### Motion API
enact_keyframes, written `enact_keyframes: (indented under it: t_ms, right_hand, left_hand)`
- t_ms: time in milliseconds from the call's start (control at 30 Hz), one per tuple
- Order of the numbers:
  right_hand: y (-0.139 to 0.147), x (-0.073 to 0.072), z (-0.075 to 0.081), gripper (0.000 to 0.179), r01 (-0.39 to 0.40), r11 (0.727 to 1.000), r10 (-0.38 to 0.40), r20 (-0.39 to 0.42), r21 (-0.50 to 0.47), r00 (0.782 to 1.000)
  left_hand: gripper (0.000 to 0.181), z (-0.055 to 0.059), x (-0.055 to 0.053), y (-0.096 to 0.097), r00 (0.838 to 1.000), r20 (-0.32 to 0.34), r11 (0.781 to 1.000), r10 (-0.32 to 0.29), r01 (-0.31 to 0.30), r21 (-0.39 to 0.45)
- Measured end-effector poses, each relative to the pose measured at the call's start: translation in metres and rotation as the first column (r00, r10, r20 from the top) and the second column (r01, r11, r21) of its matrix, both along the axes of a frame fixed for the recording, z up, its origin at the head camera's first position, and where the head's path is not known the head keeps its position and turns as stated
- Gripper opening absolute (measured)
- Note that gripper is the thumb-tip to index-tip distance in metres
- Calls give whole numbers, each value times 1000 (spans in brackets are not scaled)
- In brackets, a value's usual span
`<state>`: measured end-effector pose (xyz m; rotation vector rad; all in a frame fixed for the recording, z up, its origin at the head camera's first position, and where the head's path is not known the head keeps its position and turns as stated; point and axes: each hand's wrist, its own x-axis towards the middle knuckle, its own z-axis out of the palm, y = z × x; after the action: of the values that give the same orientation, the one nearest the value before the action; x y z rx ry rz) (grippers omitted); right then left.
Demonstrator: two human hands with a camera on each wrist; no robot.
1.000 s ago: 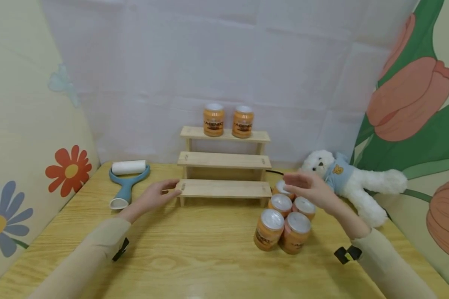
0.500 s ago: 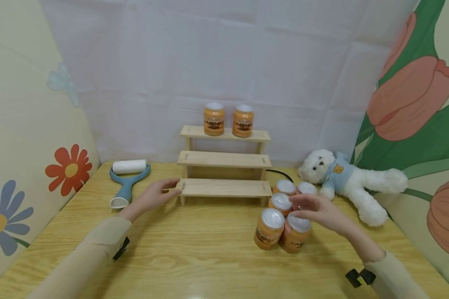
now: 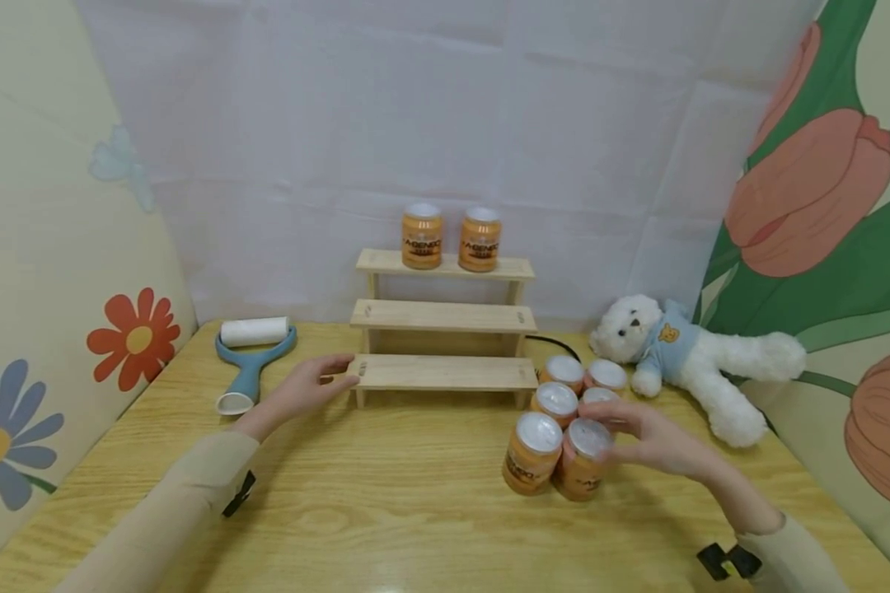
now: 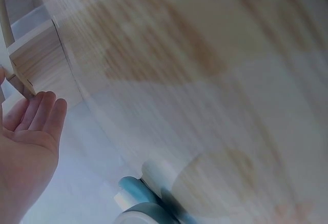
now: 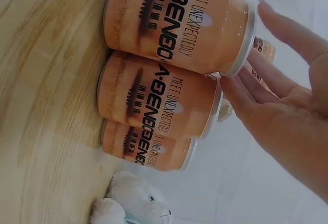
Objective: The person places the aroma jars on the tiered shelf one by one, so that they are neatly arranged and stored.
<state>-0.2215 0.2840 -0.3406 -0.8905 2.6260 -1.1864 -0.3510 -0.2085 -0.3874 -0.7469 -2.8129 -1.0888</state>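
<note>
A three-tier wooden shelf stand (image 3: 445,372) stands on the table. My left hand (image 3: 313,385) is at the left end of its lowest plank, fingers and thumb on opposite edges. Two orange cans with white tops, the left can (image 3: 422,239) and right can (image 3: 479,241), stand on the top tier. Several more cans are grouped right of the stand. My right hand (image 3: 656,441) is at the front right can (image 3: 580,473), fingers behind its top and thumb apart from the rim in the right wrist view. The front left can (image 3: 531,461) stands beside it.
A white teddy bear (image 3: 700,358) in a blue shirt lies at the back right. At the left lies a blue-handled lint roller (image 3: 248,371). A dark cable (image 3: 559,342) runs behind the cans, and a white cloth (image 3: 326,165) hangs behind the stand.
My right hand has moved from above the back cans toward the front right one, uncovering the cans behind. My left hand stays at the stand.
</note>
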Motion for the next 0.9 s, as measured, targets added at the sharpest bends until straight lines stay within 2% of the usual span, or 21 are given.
enact_keyframes:
  t_ms: [167, 367, 500, 700, 900]
  right_hand:
    - [-2, 3, 2, 55, 5, 999, -3, -52, 39, 999]
    - [-9, 9, 0, 58, 136, 982, -116, -145, 133, 983]
    - [-16, 12, -5, 57, 214, 967, -185, -199, 138, 962]
    - [-25, 16, -11, 54, 331, 935, -287, -271, 132, 919]
    - [-28, 22, -13, 72, 382, 916, -349, -229, 124, 909]
  left_hand:
    - [60, 1, 1, 0, 1000, 8, 1000, 4, -4, 5]
    - [60, 1, 0, 0, 1000, 4, 1000, 2, -2, 2]
    - [60, 1, 1, 0, 1000, 3, 1000, 8, -8, -2]
    - [60, 1, 0, 1, 1000, -3, 1000, 11, -11, -6]
    - [60, 1, 0, 2, 1000, 1, 1000, 4, -4, -3]
